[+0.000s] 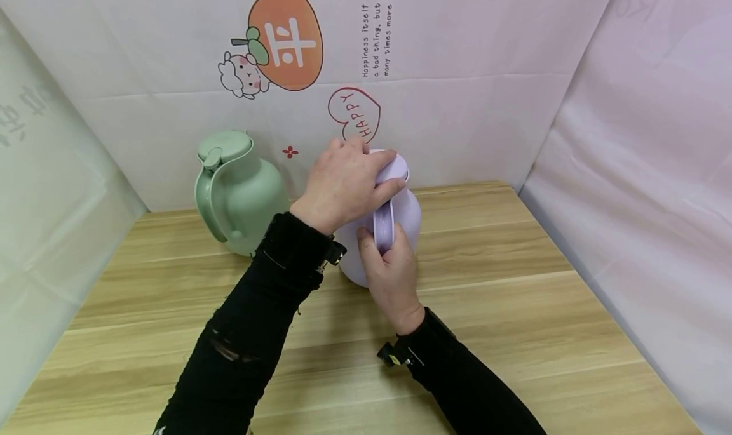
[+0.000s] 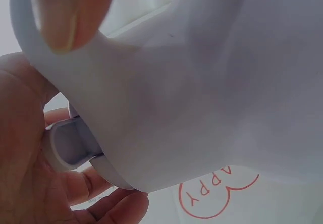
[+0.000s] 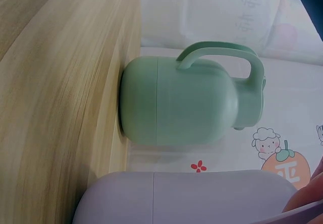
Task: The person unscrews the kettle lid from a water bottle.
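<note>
Jug (image 1: 408, 214), pale purple, stands upright on the table (image 1: 492, 295), directly under and between my two hands, its handle (image 1: 384, 227) turned toward me. My left hand (image 1: 347, 186) sits over the top: thumb and forefinger lie across the near side of the lid (image 1: 393, 169), and the other fingers pass over to the far side. From the left wrist I see the fingers curled around the neck end, close about a small tab (image 2: 73, 141); I read that grip as clamped on the jug's top, how firmly I cannot tell. My right hand (image 1: 393, 271) is lower, closed on the handle, thumb along its left side, a finger along its right. Green jug (image 1: 251, 197) stands upright to the left, near the purple one, untouched, lid and handle visible. Behind both hangs a white cloth (image 1: 469, 117) printed with an orange fruit and a red heart.
</note>
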A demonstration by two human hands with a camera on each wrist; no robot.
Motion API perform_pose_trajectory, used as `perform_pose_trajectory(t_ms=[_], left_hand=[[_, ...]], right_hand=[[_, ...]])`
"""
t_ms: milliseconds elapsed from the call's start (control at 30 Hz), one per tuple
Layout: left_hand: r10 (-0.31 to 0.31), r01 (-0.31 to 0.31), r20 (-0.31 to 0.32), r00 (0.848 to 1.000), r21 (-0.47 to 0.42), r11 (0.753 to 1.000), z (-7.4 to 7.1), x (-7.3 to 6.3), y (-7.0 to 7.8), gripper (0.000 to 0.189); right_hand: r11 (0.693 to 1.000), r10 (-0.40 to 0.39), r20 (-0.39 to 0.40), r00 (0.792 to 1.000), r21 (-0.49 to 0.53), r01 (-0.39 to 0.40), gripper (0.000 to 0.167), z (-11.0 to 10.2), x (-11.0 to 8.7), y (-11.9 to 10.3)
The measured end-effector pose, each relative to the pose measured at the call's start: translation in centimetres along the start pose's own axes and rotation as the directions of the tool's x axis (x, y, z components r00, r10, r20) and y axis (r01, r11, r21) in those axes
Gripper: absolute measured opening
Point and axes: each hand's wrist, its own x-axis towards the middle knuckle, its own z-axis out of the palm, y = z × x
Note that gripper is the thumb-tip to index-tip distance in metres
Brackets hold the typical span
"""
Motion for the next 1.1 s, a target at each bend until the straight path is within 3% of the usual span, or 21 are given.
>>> perform_pose_trajectory(t_ms=[400,833,1100], left_hand=[[-0.032,0.032,-0.007,0.999,0.052,0.998,0.0,0.0,0.2,0.055],[-0.048,0.049,-0.027,0.998,0.004,0.999,0.5,0.0,-0.2,0.058],[0.037,-0.034,0.01,0.999,-0.164,0.986,0.8,0.4,-0.9,0.067]], right_hand=[[1.0,0.003,-0.005,1.0,0.006,-0.003,0.026,0.0,0.0,-0.1],[1.0,-0.01,0.007,1.0,0.027,0.01,0.028,0.0,0.1,-0.1],[0.999,-0.01,0.007,1.0,0.032,0.009,0.028,0.0,0.2,-0.1]])
